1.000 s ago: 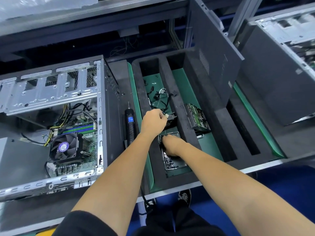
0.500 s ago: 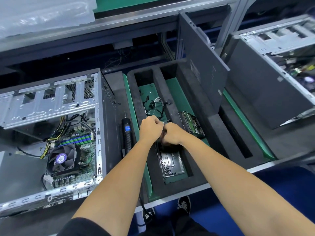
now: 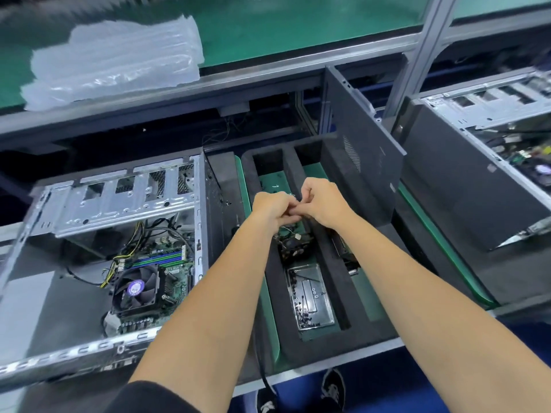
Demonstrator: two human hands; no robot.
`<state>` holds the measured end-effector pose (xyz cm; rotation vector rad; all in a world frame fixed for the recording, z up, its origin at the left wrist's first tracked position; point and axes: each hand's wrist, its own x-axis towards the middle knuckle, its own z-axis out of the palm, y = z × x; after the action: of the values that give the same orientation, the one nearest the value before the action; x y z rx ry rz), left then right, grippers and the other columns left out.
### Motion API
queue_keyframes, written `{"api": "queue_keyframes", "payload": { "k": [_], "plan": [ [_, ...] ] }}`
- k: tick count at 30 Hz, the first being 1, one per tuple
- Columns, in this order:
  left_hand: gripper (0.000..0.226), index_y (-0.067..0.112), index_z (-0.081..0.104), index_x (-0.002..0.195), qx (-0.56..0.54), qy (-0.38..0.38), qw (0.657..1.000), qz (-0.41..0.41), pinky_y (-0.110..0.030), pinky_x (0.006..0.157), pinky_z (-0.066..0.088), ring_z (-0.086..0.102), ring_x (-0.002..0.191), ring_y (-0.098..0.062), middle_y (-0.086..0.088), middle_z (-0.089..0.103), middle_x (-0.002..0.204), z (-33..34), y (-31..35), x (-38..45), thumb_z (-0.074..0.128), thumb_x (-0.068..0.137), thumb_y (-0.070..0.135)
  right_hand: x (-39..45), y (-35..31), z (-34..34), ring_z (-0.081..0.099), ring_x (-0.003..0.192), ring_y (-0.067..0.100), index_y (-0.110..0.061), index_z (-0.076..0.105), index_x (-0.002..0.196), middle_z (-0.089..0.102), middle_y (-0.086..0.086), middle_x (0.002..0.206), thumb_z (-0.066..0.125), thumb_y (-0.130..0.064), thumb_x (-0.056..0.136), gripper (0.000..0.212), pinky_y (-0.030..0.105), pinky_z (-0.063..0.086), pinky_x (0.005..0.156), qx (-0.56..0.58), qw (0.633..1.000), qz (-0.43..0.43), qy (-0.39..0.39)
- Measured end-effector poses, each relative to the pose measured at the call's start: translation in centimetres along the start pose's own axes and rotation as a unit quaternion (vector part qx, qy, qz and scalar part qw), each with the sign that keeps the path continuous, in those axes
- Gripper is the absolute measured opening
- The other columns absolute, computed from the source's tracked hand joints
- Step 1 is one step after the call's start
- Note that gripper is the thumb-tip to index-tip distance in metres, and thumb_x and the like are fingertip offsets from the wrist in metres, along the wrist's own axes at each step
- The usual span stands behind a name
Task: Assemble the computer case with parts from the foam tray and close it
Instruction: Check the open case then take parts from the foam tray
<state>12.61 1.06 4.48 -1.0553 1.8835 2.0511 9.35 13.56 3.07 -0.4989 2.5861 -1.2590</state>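
Observation:
My left hand point(image 3: 272, 208) and my right hand point(image 3: 323, 201) meet above the black foam tray point(image 3: 331, 263). Both pinch the thin cable of a small black fan point(image 3: 295, 247), which hangs just below them over the tray's middle slot. The open computer case point(image 3: 119, 201) lies on its side to the left and shows its motherboard and CPU cooler point(image 3: 135, 289). A dark side panel point(image 3: 363, 174) stands upright in the tray to the right of my hands. My right forearm partly hides a drive point(image 3: 347, 254).
A shallow metal dish of screws point(image 3: 313, 296) sits in the tray near me. A second case point(image 3: 477, 174) lies at the right. Bubble wrap point(image 3: 113, 61) rests on the upper shelf. A black cord point(image 3: 262, 368) runs off the bench edge.
Both hands have risen from the tray slot and come together, lifting the fan by its cable. My right hand has left the screw dish. The camera has tilted upward.

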Motion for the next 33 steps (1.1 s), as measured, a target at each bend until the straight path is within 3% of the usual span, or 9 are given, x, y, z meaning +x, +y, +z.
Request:
{"api": "queue_keyframes", "payload": {
  "k": [6, 10, 12, 14, 16, 22, 25, 30, 33],
  "plan": [
    [0.025, 0.006, 0.047, 0.057, 0.107, 0.074, 0.988, 0.082, -0.023, 0.056, 0.047, 0.052, 0.061, -0.024, -0.008, 0.049, 0.061, -2.3, 3.1, -1.4, 0.054, 0.071, -0.013, 0.4, -2.8, 1.6, 0.04, 0.053, 0.009, -0.019, 0.044, 0.063, 0.047, -0.004, 0.059, 0.085, -0.026, 0.075, 0.043, 0.015, 0.032, 0.049, 0.05, 0.998, 0.014, 0.035],
    [0.031, 0.018, 0.065, 0.064, 0.142, 0.123, 0.964, 0.189, -0.02, 0.057, 0.044, 0.058, 0.068, -0.018, -0.004, 0.066, 0.074, -5.4, 4.1, -1.6, 0.061, 0.07, -0.011, -0.4, -3.7, 7.2, 0.058, 0.076, 0.024, -0.015, 0.048, 0.07, 0.056, 0.006, 0.073, 0.074, -0.022, 0.088, 0.032, 0.037, 0.05, 0.075, 0.079, 0.988, 0.122, -0.05],
    [0.03, 0.02, 0.066, 0.066, 0.148, 0.128, 0.959, 0.203, -0.024, 0.063, 0.049, 0.062, 0.073, -0.019, -0.006, 0.069, 0.08, -7.1, 4.3, -1.7, 0.066, 0.071, -0.01, -0.9, -4.0, 11.1, 0.061, 0.098, 0.029, -0.009, 0.056, 0.088, 0.062, 0.012, 0.091, 0.069, -0.028, 0.091, 0.023, 0.035, 0.046, 0.08, -0.015, 0.981, 0.155, -0.119],
    [0.028, 0.021, 0.066, 0.067, 0.149, 0.126, 0.959, 0.204, -0.028, 0.072, 0.054, 0.065, 0.077, -0.019, -0.004, 0.069, 0.08, -8.7, 4.6, -2.0, 0.072, 0.071, -0.006, -1.3, -4.6, 14.4, 0.052, 0.124, 0.035, 0.002, 0.046, 0.128, 0.052, 0.02, 0.131, 0.067, -0.037, 0.092, 0.057, 0.036, 0.043, 0.095, -0.055, 0.965, 0.202, -0.156],
    [0.02, 0.018, 0.068, 0.067, 0.138, 0.124, 0.962, 0.2, -0.027, 0.072, 0.053, 0.067, 0.077, -0.018, -0.002, 0.07, 0.078, -10.2, 4.6, -2.3, 0.077, 0.07, 0.0, -1.2, -4.9, 16.4, 0.044, 0.133, 0.037, 0.002, 0.031, 0.141, 0.037, 0.02, 0.146, 0.066, -0.041, 0.092, 0.074, 0.04, 0.04, 0.104, -0.06, 0.957, 0.242, -0.152],
    [0.015, 0.011, 0.072, 0.066, 0.101, 0.042, 0.964, 0.244, -0.038, 0.074, 0.056, 0.062, 0.061, -0.019, -0.01, 0.07, 0.066, -13.2, 3.7, -3.1, 0.071, 0.076, 0.0, -0.3, -5.8, 17.8, 0.061, 0.114, 0.031, -0.001, 0.061, 0.12, 0.062, 0.014, 0.127, 0.058, -0.02, 0.095, 0.031, 0.032, 0.047, 0.08, -0.198, 0.941, 0.22, -0.167],
    [0.019, 0.009, 0.069, 0.07, 0.06, 0.033, 0.97, 0.232, -0.03, 0.07, 0.058, 0.063, 0.06, -0.02, -0.009, 0.068, 0.063, -14.1, 3.4, -3.2, 0.065, 0.077, -0.008, -0.4, -6.2, 17.4, 0.059, 0.118, 0.032, 0.004, 0.057, 0.125, 0.059, 0.016, 0.13, 0.049, -0.027, 0.102, 0.04, 0.033, 0.047, 0.089, -0.209, 0.936, 0.21, -0.188],
    [0.017, 0.004, 0.067, 0.075, 0.002, 0.021, 0.978, 0.205, -0.016, 0.055, 0.051, 0.064, 0.053, -0.011, -0.013, 0.066, 0.069, -14.5, 3.0, -3.2, 0.06, 0.079, -0.012, -1.7, -6.7, 14.5, 0.046, 0.125, 0.025, 0.007, 0.026, 0.144, 0.041, 0.016, 0.148, 0.037, -0.034, 0.106, 0.056, 0.032, 0.036, 0.096, -0.031, 0.962, 0.213, -0.17],
    [0.016, 0.007, 0.067, 0.074, -0.011, 0.025, 0.979, 0.204, -0.017, 0.054, 0.05, 0.063, 0.052, -0.01, -0.012, 0.068, 0.069, -14.1, 2.6, -2.9, 0.062, 0.081, -0.007, -3.0, -8.0, 12.0, 0.046, 0.105, 0.014, -0.006, 0.036, 0.141, 0.049, 0.004, 0.133, 0.041, -0.041, 0.104, 0.051, 0.028, 0.036, 0.088, 0.087, 0.972, 0.178, -0.126]
  ]
}}
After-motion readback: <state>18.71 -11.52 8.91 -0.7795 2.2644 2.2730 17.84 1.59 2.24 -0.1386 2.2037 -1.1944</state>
